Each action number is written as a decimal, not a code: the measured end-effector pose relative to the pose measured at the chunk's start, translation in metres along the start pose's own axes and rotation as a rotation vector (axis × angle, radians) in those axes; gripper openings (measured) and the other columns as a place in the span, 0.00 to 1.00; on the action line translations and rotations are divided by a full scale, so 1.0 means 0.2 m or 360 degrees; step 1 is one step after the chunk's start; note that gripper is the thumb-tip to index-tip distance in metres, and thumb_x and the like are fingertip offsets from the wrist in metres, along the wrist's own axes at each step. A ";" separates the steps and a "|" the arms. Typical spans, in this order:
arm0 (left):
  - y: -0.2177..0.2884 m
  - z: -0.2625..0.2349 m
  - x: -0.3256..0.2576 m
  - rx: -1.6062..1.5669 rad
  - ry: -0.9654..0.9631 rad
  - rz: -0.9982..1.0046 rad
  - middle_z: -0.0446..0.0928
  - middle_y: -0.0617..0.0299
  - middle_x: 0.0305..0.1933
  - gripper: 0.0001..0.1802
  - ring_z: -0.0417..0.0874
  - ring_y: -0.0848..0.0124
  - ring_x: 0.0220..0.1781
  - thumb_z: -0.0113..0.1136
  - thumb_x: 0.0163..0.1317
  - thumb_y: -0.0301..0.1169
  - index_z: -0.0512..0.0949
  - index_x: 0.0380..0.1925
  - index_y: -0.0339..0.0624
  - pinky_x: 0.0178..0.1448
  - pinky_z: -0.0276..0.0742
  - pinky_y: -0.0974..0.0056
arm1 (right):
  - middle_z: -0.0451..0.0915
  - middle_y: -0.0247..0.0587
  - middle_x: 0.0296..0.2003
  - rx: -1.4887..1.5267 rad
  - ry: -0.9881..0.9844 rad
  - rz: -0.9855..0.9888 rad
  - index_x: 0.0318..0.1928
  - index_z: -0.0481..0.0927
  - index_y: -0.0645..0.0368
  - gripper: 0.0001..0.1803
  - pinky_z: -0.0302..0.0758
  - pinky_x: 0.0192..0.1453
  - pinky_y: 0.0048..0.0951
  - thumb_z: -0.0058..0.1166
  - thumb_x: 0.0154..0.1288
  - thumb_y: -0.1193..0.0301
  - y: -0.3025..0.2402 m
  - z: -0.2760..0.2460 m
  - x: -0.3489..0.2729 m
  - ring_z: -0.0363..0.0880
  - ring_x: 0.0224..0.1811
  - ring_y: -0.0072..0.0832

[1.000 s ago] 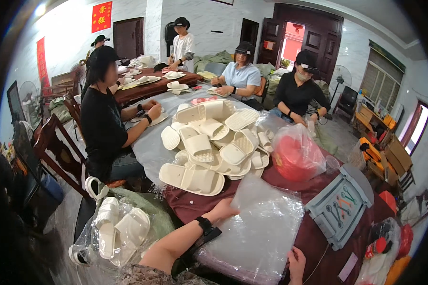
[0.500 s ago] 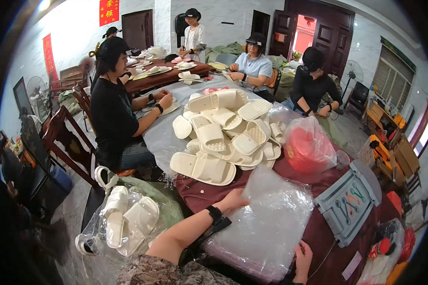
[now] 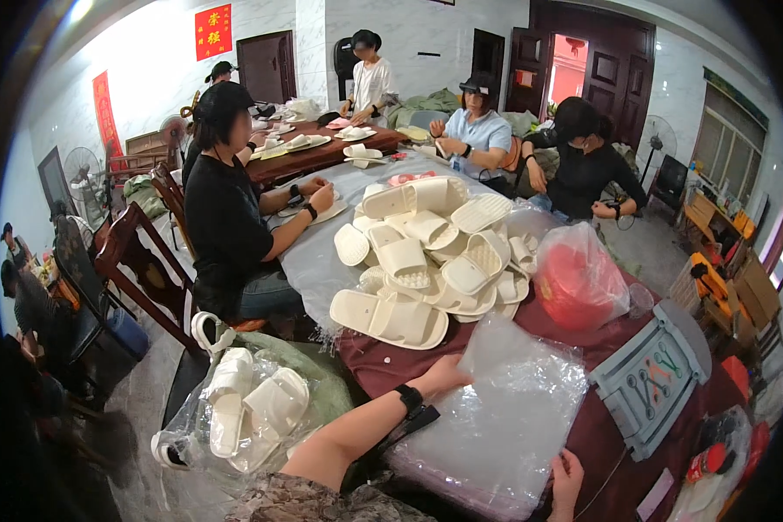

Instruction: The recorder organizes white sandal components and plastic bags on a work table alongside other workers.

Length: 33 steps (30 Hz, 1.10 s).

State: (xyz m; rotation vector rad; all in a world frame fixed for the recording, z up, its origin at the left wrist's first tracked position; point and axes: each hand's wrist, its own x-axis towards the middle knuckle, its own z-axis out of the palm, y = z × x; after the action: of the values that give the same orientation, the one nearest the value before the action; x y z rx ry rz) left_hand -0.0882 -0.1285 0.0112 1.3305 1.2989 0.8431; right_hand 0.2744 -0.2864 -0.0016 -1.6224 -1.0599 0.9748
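Observation:
A stack of clear plastic bags (image 3: 496, 426) lies at the table's near edge, its top sheet wrinkled and shiny. My left hand (image 3: 444, 376), with a black band on the wrist, has its fingers closed at the upper left edge of the top bag. Down at the lower right edge, my right hand (image 3: 567, 480) pinches the plastic; part of its grip is hidden. Beyond the bags rises a heap of cream slide sandals (image 3: 435, 252). More cream sandals (image 3: 257, 404) sit in clear plastic to the left of my arm.
Right of the bags stand a grey plastic stool (image 3: 648, 383) and a red item wrapped in plastic (image 3: 578, 283). A wooden chair (image 3: 143, 270) is at the left. Several people work around the tables, including a person in black (image 3: 226, 191). A red-capped jar (image 3: 706, 461) sits lower right.
The whole view has shifted slightly, so things appear farther right and lower. My hands keep about the same places on the bag. The person at the right rear has raised an arm.

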 end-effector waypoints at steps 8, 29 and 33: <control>0.04 0.05 0.00 0.0016 0.0054 0.0108 0.83 0.57 0.39 0.24 0.81 0.70 0.38 0.65 0.50 0.27 0.77 0.48 0.29 0.43 0.77 0.64 | 0.76 0.30 0.27 -0.0010 0.0024 -0.0081 0.50 0.78 0.67 0.16 0.67 0.23 0.18 0.57 0.64 0.73 0.10 -0.06 0.03 0.72 0.25 0.16; 0.13 0.03 0.01 -0.0129 -0.0083 -0.0124 0.82 0.59 0.42 0.20 0.81 0.70 0.40 0.66 0.56 0.26 0.77 0.49 0.33 0.46 0.77 0.66 | 0.82 0.41 0.35 -0.1079 0.0441 -0.0532 0.47 0.81 0.58 0.21 0.76 0.44 0.38 0.67 0.53 0.63 -0.46 -0.37 0.28 0.81 0.42 0.39; 0.03 0.06 0.08 -0.0211 -0.0062 -0.0109 0.82 0.58 0.38 0.21 0.82 0.70 0.35 0.70 0.50 0.25 0.78 0.45 0.31 0.40 0.78 0.66 | 0.80 0.37 0.37 -0.1238 0.0689 -0.0863 0.43 0.81 0.54 0.17 0.75 0.49 0.41 0.66 0.51 0.67 -0.42 -0.45 0.49 0.77 0.47 0.40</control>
State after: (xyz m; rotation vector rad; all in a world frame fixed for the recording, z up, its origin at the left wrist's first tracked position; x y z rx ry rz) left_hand -0.0734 -0.1144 0.0121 1.1863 1.2300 0.8369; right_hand 0.3721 -0.2026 0.0889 -1.8562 -1.5451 -0.1905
